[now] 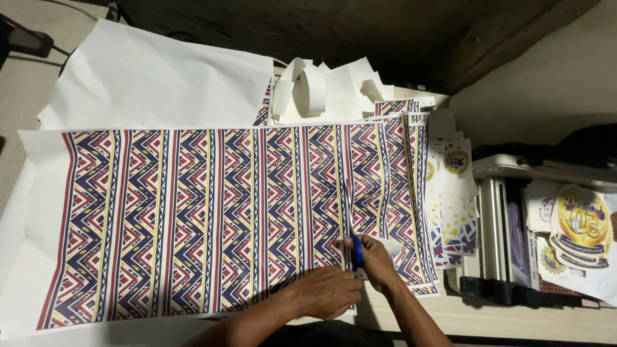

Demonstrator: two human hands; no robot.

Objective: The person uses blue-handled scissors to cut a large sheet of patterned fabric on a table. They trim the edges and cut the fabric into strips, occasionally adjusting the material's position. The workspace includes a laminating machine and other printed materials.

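A large printed sheet [193, 218] with red, navy and yellow zigzag stripes lies flat across the table. My right hand [376, 260] grips blue-handled scissors [357, 250] whose blades point away from me along a stripe line near the sheet's right part. My left hand [328, 292] presses on the sheet's near edge just left of the scissors, fingers curled against the paper. A cut strip [411, 205] of the same pattern lies at the right of the cut line.
Plain white paper [154, 77] lies behind the printed sheet. A heap of white paper offcuts [321, 87] sits at the back. Printed cut-outs [453, 193] stack at the right, beside a grey machine [508, 225] and round emblem prints [578, 225].
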